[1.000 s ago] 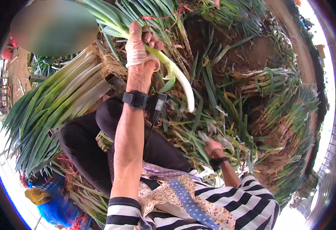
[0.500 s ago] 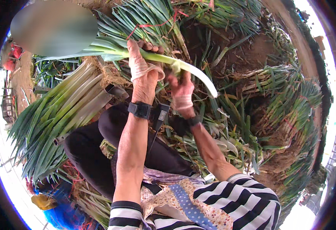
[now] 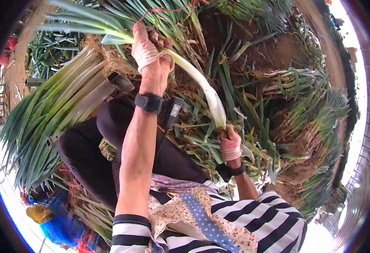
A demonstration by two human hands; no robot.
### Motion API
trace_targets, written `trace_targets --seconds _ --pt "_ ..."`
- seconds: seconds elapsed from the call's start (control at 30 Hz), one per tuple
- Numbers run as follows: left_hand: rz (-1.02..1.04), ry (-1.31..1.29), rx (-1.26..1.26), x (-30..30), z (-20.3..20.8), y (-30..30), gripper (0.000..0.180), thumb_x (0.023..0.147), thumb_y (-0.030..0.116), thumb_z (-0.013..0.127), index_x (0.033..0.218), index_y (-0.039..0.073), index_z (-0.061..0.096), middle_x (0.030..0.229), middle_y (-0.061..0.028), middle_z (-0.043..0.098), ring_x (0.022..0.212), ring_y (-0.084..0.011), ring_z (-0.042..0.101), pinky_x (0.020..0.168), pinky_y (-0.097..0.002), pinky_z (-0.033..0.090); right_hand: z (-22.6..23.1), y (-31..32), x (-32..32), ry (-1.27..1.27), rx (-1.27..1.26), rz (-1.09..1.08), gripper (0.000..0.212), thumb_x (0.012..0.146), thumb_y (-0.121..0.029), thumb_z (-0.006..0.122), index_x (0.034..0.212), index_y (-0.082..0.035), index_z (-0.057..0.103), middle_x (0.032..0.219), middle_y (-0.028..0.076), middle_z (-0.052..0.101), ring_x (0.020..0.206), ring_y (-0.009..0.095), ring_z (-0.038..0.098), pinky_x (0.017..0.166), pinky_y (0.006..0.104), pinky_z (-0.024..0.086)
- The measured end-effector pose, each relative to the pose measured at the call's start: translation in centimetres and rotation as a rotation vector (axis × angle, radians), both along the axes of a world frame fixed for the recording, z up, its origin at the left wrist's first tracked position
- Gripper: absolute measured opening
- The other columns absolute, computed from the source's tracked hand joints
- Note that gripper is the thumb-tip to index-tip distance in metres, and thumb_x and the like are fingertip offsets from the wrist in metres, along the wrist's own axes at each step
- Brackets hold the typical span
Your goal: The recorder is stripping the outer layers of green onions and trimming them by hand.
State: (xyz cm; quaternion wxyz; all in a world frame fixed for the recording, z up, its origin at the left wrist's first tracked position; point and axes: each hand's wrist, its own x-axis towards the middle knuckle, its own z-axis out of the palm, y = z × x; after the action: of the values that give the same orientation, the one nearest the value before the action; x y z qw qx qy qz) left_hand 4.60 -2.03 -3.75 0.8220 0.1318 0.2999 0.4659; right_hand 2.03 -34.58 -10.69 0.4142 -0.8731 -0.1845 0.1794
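My left hand [image 3: 151, 49] is wrapped round a leek [image 3: 196, 75] where its white stalk turns green. The green leaves fan out to the left, and the pale stalk curves down to the right. At the stalk's lower end my right hand [image 3: 230, 142] is closed, pinching an outer leaf layer that stretches off the white part. Below my left hand, trimmed leeks [image 3: 69, 95] lie in a pile across a metal frame [image 3: 120, 81], roots toward me. Both hands wear pale wrappings.
Stripped leaves [image 3: 252, 126] litter the ground around my right hand. Bundles of leeks [image 3: 313, 116] lie along the right side, and more tied with red string [image 3: 163, 10] lie at the top. A blue bag [image 3: 62, 230] sits at the lower left.
My right hand has moved down and to the right, away from the stalk's middle, drawing a leaf layer along. My left hand has shifted slightly up and left, still gripping the leek.
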Motion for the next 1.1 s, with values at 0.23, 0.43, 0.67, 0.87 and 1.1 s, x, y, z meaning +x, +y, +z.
trace_targets --seconds 0.23,0.43,0.67,0.87,1.1 --pt "0.070 0.099 -0.059 0.9 1.0 -1.4 0.032 0.084 0.028 0.057 0.062 0.013 0.038 0.047 0.0036 0.035 0.038 -0.0107 0.031 0.039 -0.0271 0.029 5.6 0.3 -1.5 0.282 0.024 -0.025 0.006 0.081 -0.007 0.058 0.087 -0.005 0.058 0.056 0.006 0.047 0.052 0.009 0.037 0.048 0.0267 0.036" --pt "0.141 0.182 -0.042 2.1 2.1 -4.0 0.028 0.078 0.024 0.061 0.065 0.015 0.038 0.045 0.0040 0.034 0.033 -0.0090 0.031 0.032 -0.0237 0.024 1.7 -3.0 -2.0 0.120 -0.022 0.025 0.004 0.081 -0.005 0.054 0.082 -0.001 0.056 0.056 0.005 0.049 0.051 0.010 0.039 0.048 0.0269 0.036" --pt "0.237 0.092 0.155 1.0 0.7 -1.7 0.027 0.081 0.028 0.059 0.070 0.015 0.039 0.048 0.0034 0.036 0.036 -0.0102 0.033 0.035 -0.0250 0.028 10.1 5.3 -0.7 0.266 0.091 0.128 0.007 0.082 -0.009 0.053 0.080 -0.003 0.055 0.056 0.011 0.047 0.048 0.014 0.039 0.048 0.0290 0.036" --pt "0.250 0.152 -0.015 0.4 2.1 -1.4 0.024 0.080 0.025 0.058 0.068 0.013 0.042 0.048 0.0044 0.036 0.038 -0.0086 0.034 0.038 -0.0235 0.028 -3.7 -7.1 -2.8 0.070 -0.091 0.089 0.008 0.083 -0.016 0.053 0.086 -0.009 0.054 0.058 0.012 0.051 0.050 0.023 0.048 0.049 0.0329 0.040" --pt "0.237 0.186 -0.090 0.6 1.4 -1.5 0.027 0.078 0.024 0.059 0.061 0.013 0.041 0.047 0.0038 0.038 0.036 -0.0085 0.031 0.035 -0.0235 0.028 0.5 -7.3 -2.6 -0.046 -0.469 0.142 0.011 0.082 -0.017 0.056 0.081 -0.006 0.054 0.056 0.013 0.051 0.050 0.025 0.050 0.050 0.0358 0.041"
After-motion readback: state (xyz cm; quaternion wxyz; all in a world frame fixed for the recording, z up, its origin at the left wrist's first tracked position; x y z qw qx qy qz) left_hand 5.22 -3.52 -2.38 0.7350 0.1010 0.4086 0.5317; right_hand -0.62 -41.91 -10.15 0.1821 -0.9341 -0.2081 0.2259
